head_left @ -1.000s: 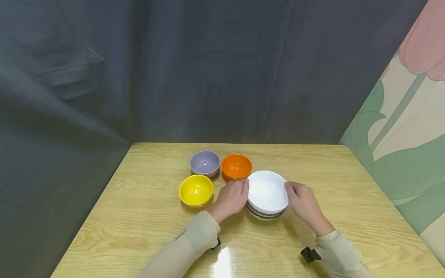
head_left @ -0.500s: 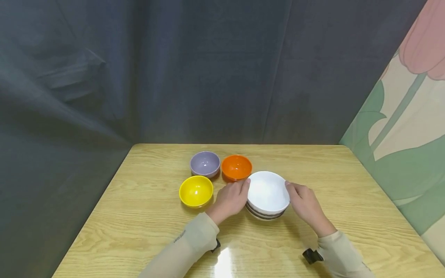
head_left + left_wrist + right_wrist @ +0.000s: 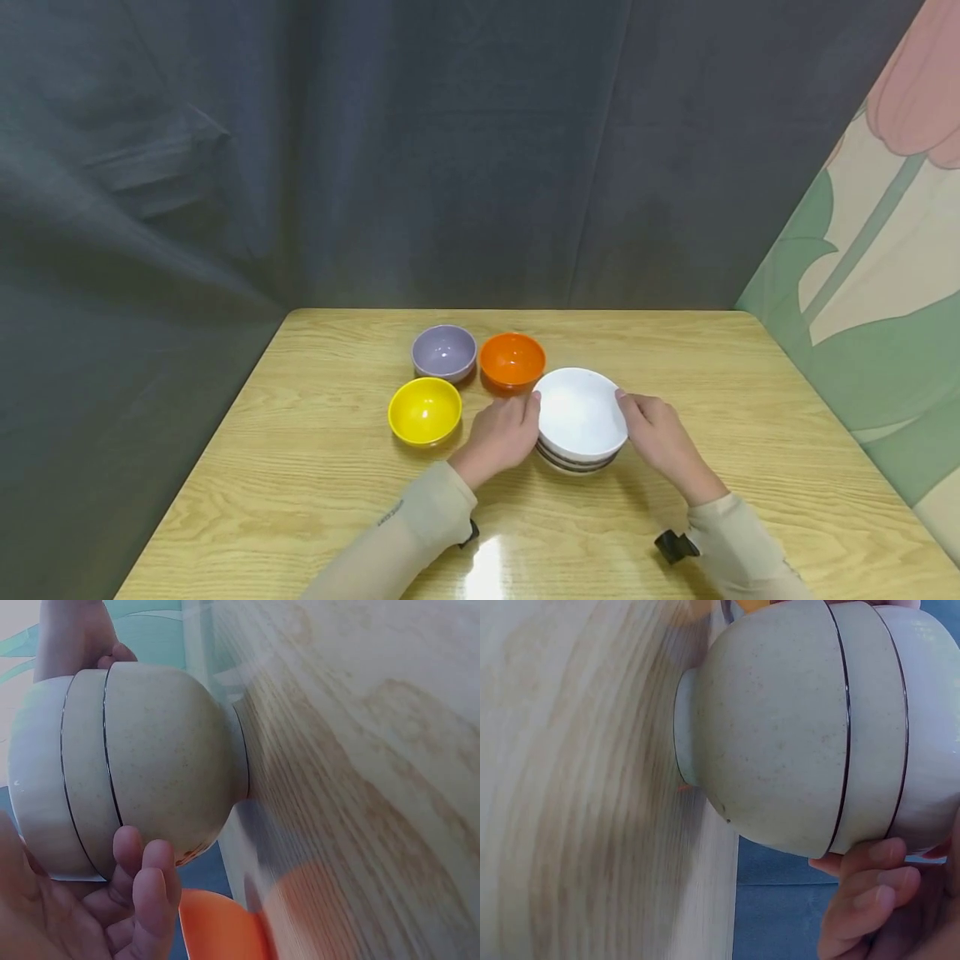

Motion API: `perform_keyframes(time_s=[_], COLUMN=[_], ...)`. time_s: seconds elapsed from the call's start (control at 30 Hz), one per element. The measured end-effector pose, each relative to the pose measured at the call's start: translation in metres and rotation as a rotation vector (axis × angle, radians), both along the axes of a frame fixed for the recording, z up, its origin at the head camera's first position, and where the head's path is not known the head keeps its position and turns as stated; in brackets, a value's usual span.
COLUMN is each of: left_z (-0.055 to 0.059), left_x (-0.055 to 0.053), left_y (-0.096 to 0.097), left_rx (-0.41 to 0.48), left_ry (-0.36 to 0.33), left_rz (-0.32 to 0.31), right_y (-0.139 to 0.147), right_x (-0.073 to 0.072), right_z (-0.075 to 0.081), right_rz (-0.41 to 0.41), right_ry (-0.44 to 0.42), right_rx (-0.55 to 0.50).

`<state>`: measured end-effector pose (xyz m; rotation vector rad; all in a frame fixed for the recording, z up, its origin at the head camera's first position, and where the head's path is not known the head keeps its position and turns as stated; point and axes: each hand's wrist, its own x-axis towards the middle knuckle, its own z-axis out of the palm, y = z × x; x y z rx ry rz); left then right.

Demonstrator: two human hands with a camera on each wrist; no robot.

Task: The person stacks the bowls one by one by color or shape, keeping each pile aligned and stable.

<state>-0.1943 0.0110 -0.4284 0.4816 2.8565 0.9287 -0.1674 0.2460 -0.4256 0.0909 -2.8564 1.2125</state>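
Note:
A stack of nested bowls stands right of centre on the table. Its top is a white bowl [image 3: 581, 414]; beneath it are two pale speckled bowls [image 3: 169, 742] with dark rims. My left hand [image 3: 501, 433] grips the stack's left side, thumb on the white rim. On the opposite side my right hand [image 3: 660, 442] grips it likewise. In the right wrist view, curled fingers [image 3: 870, 892] lie against the rims of the lower speckled bowl [image 3: 780, 735] and the one above. The bottom bowl's foot appears to rest on the table.
Just beyond the left hand stands an orange bowl [image 3: 512, 362]. A purple bowl [image 3: 444, 353] and a yellow bowl [image 3: 425, 412] sit farther left. Dark cloth [image 3: 480, 158] hangs behind the wooden table [image 3: 285, 500], and a flower-patterned wall covering [image 3: 885, 358] is at the right.

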Motion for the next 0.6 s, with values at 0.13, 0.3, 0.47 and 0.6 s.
perform_keyframes(time_s=[0.13, 0.3, 0.47, 0.6], left_z=[0.000, 0.001, 0.000, -0.002], left_x=[0.002, 0.002, 0.002, 0.002], left_y=[0.001, 0.004, 0.007, 0.012], left_rx=[-0.013, -0.013, 0.003, -0.007], left_ry=[0.026, 0.036, 0.030, 0.028], left_rz=[0.010, 0.017, 0.021, 0.018], right_y=[0.002, 0.004, 0.006, 0.010], right_x=[-0.002, -0.005, -0.007, -0.009], right_z=[0.000, 0.000, 0.001, 0.001], right_rz=[0.025, 0.037, 0.036, 0.036], right_ry=[-0.010, -0.018, -0.018, -0.031], right_rx=[-0.013, -0.020, -0.018, -0.021])
